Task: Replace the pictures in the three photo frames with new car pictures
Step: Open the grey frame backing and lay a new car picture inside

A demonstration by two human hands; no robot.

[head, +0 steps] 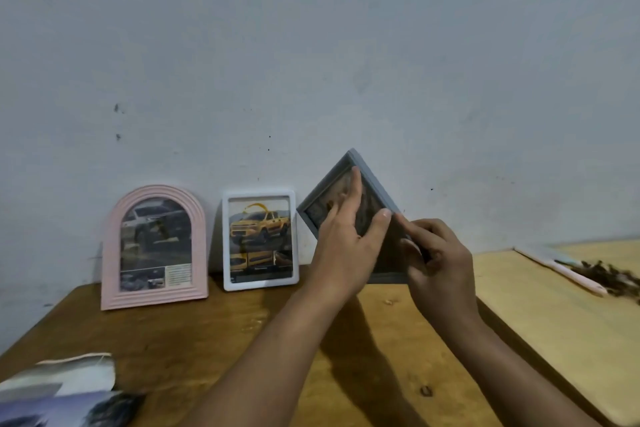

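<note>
A grey photo frame [372, 184] is held up over the table, turned on one corner with its back side toward me. My left hand [346, 239] lies flat across its back, fingers spread and thumb on the right edge. My right hand [436, 263] pinches the frame's lower right edge. A pink arched frame [114, 253] with a car picture leans on the wall at the left. Beside it stands a white rectangular frame [225, 243] showing a yellow pickup.
The wooden table [194, 333] runs along a pale wall [311, 62]. Loose printed pictures [59, 388] lie at the front left corner. A lighter board [554, 315] at the right carries a pink pen [571, 276] and dark scraps [613, 276].
</note>
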